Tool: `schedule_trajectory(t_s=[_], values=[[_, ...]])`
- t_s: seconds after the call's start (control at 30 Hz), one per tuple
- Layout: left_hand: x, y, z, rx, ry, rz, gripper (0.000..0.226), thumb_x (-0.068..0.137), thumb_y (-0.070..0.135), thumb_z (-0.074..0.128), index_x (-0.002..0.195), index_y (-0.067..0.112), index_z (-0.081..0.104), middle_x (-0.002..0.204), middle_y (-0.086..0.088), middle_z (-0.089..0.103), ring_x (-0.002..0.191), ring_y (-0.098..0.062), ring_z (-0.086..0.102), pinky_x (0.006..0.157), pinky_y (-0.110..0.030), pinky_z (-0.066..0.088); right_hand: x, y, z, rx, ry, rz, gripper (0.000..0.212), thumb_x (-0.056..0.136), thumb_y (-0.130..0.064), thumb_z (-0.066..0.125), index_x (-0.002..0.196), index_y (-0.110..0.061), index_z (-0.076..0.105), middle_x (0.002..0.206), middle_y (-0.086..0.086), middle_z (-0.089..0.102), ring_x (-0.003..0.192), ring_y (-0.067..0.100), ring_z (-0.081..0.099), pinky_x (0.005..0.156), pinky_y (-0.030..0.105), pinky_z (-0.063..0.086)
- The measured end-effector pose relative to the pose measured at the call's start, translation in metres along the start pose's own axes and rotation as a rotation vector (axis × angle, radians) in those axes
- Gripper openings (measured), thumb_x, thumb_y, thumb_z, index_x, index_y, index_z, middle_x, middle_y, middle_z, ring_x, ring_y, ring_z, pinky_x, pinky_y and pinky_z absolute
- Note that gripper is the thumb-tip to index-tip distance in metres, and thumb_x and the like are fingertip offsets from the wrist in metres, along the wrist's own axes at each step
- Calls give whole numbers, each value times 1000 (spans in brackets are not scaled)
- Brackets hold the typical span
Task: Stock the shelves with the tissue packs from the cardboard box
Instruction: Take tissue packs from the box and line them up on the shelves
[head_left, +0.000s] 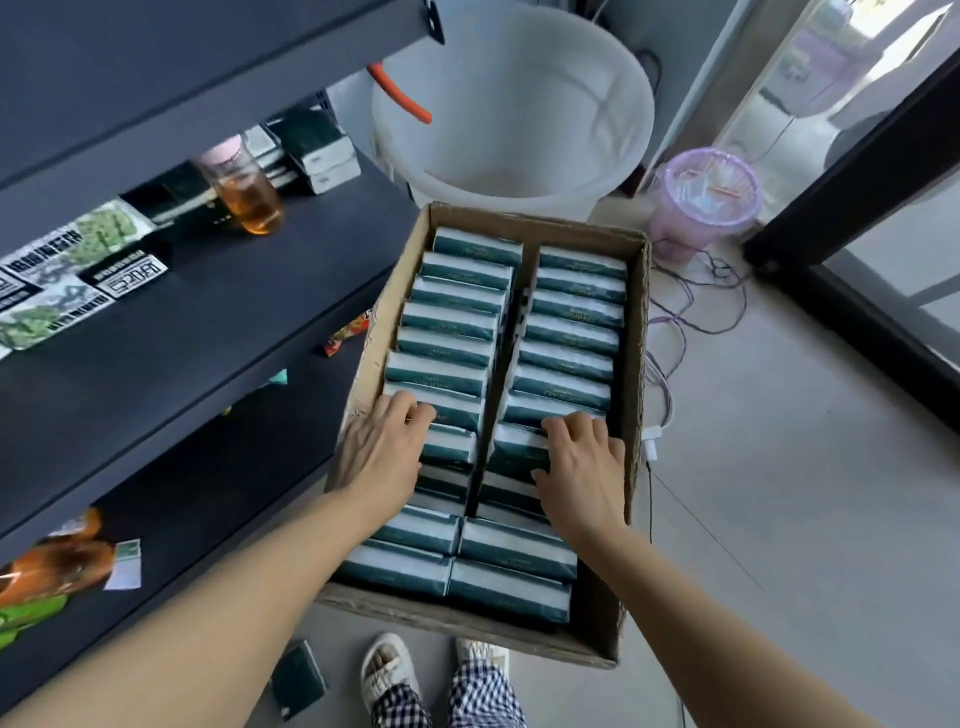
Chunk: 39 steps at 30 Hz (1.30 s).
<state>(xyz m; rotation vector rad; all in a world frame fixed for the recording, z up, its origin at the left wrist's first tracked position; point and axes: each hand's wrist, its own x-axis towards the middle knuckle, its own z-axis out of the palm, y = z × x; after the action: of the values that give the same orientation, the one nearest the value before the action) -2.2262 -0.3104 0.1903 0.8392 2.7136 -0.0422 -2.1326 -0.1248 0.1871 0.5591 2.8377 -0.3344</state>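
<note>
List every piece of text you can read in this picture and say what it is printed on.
Tissue packs in the cardboard box: pale lettering along the teal bands, too small and blurred to read.
Green and white packets on the shelf: bold black characters, upside down to the camera and blurred, not legible.
Black and white label beside those packets: large characters, inverted, not legible.
Dark boxes at the back of the shelf: no readable print.

Pale tiled floor (779, 493), a white tub (514, 104) by the wall, daylight through a dark-framed glass door (857, 171).
</note>
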Motion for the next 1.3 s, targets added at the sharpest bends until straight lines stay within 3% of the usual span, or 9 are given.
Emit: schedule_trajectory(t_s=[0.17,0.27,0.4,0.53,0.67,0.8,1.0,1.17,1.3], values=[[3,-1,4,25,19,31,45,82,3,59,119,23,44,118,3,43,109,-18,42,80,-30,38,5,-7,6,-74,33,26,25,89,-20,55,114,-17,52,117,4,43,107,25,38,84,34,30],[-2,0,-7,-42,50,18,32,90,11,55,120,22,48,119,5,49,113,-15,42,90,-30,36,2,-5,-3,-67,26,21,28,88,-27,59,113,-17,54,118,3,44,108,24,37,86,33,30],[-15,-2,-40,-104,76,-8,26,94,25,53,119,23,48,123,8,53,117,-15,42,89,-33,33,-5,-6,-40,34,38,16,31,86,-35,61,112,-19,53,115,-1,51,109,21,42,92,33,31],[-32,-8,-94,-240,92,-72,23,94,29,51,116,24,45,120,7,57,115,-17,45,86,-37,36,-11,-15,-99,240,38,-21,25,86,-27,63,104,-15,51,105,3,58,96,24,55,80,35,41],[-52,-18,-160,-285,132,-117,25,96,33,47,120,27,45,122,6,56,113,-20,50,82,-37,41,-15,-29,-162,311,109,-89,36,86,-28,63,119,-16,53,118,4,61,104,25,57,82,34,47],[-78,-33,-230,-354,232,-197,17,95,34,49,111,31,49,117,11,60,104,-23,57,74,-34,38,-16,-54,-228,372,195,-175,36,86,-29,62,119,-17,53,116,5,63,102,26,57,71,29,39],[-132,-71,-333,-471,361,-234,13,93,35,51,104,32,58,100,6,68,96,-24,62,84,-41,50,-24,-107,-324,362,282,-364,31,91,-28,55,119,-15,53,114,9,63,104,29,55,70,27,29],[-188,-109,-406,-512,491,-231,5,91,31,56,94,31,60,90,5,69,85,-20,64,82,-40,52,-51,-164,-397,339,346,-510,25,92,-26,55,114,-15,56,103,8,65,89,25,54,68,29,35],[-234,-141,-448,-541,586,-218,3,91,27,59,90,27,62,85,-1,70,77,-20,63,77,-35,50,-77,-215,-438,346,354,-603,22,92,-24,54,112,-15,56,98,7,63,91,28,57,73,31,43]])
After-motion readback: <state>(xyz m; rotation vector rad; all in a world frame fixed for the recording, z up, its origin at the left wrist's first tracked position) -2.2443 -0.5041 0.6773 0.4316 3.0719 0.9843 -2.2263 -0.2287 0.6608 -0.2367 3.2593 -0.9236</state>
